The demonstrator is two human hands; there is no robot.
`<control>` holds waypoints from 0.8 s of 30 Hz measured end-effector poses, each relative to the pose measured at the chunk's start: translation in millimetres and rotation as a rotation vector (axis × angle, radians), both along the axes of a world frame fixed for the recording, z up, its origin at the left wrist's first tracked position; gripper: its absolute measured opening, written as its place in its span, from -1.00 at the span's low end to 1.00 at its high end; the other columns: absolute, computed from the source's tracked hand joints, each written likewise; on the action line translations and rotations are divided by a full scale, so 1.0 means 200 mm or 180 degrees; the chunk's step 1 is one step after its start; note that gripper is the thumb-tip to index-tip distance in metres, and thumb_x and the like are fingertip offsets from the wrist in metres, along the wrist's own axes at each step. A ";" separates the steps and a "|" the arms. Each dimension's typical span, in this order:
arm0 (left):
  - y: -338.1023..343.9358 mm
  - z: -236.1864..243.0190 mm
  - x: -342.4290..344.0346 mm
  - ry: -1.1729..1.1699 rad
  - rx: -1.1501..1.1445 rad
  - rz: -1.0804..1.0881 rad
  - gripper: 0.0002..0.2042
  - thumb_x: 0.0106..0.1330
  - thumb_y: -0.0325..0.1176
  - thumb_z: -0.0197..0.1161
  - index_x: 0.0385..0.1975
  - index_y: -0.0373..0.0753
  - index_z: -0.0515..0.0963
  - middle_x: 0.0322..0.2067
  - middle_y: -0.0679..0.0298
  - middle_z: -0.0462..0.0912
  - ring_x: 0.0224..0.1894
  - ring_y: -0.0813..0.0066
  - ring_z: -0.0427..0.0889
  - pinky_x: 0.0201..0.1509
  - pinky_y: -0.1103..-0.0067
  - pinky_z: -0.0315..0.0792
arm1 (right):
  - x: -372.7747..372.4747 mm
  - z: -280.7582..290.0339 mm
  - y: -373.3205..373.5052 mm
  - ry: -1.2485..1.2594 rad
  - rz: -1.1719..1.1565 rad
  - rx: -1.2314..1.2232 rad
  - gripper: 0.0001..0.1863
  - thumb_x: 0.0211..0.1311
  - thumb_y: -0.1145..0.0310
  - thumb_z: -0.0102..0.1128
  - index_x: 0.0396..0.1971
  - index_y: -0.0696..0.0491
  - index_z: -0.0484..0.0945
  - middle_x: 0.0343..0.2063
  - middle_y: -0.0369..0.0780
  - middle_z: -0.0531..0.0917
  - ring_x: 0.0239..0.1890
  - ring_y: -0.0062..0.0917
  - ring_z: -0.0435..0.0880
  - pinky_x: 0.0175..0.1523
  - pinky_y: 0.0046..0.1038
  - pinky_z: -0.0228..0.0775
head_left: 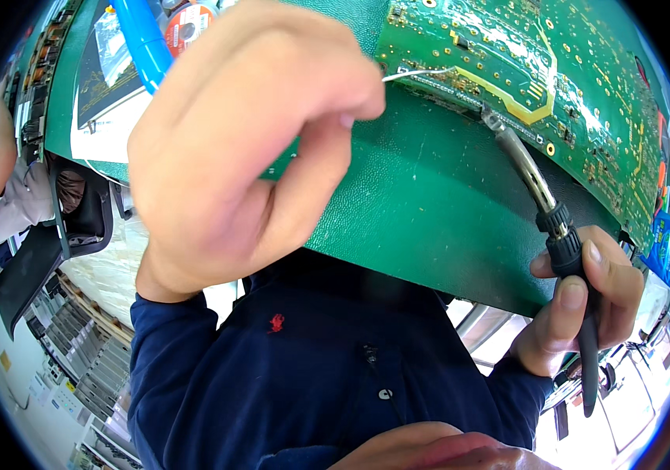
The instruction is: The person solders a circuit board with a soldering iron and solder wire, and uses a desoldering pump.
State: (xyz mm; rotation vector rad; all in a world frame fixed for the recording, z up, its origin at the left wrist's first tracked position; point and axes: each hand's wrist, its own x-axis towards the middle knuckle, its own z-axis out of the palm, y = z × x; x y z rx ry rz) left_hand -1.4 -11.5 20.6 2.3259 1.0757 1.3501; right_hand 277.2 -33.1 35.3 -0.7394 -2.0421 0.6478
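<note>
My left hand (241, 133) pinches a thin silvery wire, which looks like solder wire (421, 73), between thumb and forefinger. The wire's far end lies over the edge of a large green circuit board (499, 47). In my right hand (586, 301) is a soldering iron (535, 180), held by its black handle. The iron's tip rests at or just over a row of pins (452, 98) along the board's near edge; whether it touches cannot be made out. A gap along that edge separates the wire's end from the iron's tip.
A green mat (398, 204) covers the table. Behind my left hand are a blue tube (143, 39), a red-labelled reel (188, 25) and a clear plastic bag (115, 47). A blue packet (666, 251) lies far right. At left, another person (10, 188) sits near a black chair (45, 251).
</note>
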 end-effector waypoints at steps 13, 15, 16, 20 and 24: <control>-0.23 -0.03 -0.05 0.0484 -0.0356 0.0199 -0.77 -0.20 -0.70 0.17 -0.48 -0.32 0.54 -0.31 0.15 0.58 -0.45 0.34 0.55 -0.41 0.58 0.44 | -0.04 0.05 -0.06 0.0133 -0.0644 -0.0426 -0.85 -0.02 0.61 0.12 -0.39 0.26 0.42 -0.66 -0.10 0.51 -0.68 -0.53 0.53 -0.55 -0.61 0.36; -0.26 -0.05 -0.06 0.0488 -0.0354 0.0238 -0.79 -0.19 -0.69 0.17 -0.49 -0.31 0.52 -0.32 0.17 0.57 -0.45 0.33 0.54 -0.40 0.56 0.43 | -0.04 0.04 -0.07 0.0126 -0.0701 -0.0371 -0.84 -0.03 0.63 0.12 -0.39 0.27 0.42 -0.65 -0.10 0.52 -0.68 -0.53 0.54 -0.54 -0.60 0.37; -0.28 -0.06 -0.07 0.0448 -0.0321 0.0301 -0.79 -0.19 -0.69 0.17 -0.49 -0.30 0.52 -0.32 0.17 0.57 -0.45 0.33 0.53 -0.40 0.55 0.43 | -0.04 0.05 -0.07 0.0123 -0.0716 -0.0342 -0.84 -0.03 0.64 0.12 -0.38 0.28 0.42 -0.64 -0.10 0.52 -0.67 -0.54 0.55 -0.54 -0.60 0.38; -0.30 -0.02 -0.13 0.0336 -0.0110 0.0556 -0.79 -0.15 -0.68 0.17 -0.46 -0.29 0.54 -0.32 0.17 0.57 -0.43 0.32 0.53 -0.39 0.55 0.42 | -0.04 0.05 -0.09 0.0113 -0.0779 -0.0525 -0.88 0.03 0.66 0.09 -0.38 0.31 0.42 -0.58 -0.11 0.53 -0.61 -0.55 0.58 -0.49 -0.62 0.41; -0.22 0.11 -0.32 0.0468 0.0535 0.1429 -0.84 0.01 -0.55 0.22 -0.37 -0.28 0.55 -0.33 0.15 0.57 -0.38 0.33 0.56 -0.31 0.56 0.44 | -0.03 0.05 -0.11 0.0122 -0.0788 -0.0613 -0.88 0.06 0.65 0.09 -0.37 0.32 0.43 -0.57 -0.13 0.54 -0.59 -0.59 0.58 -0.47 -0.65 0.38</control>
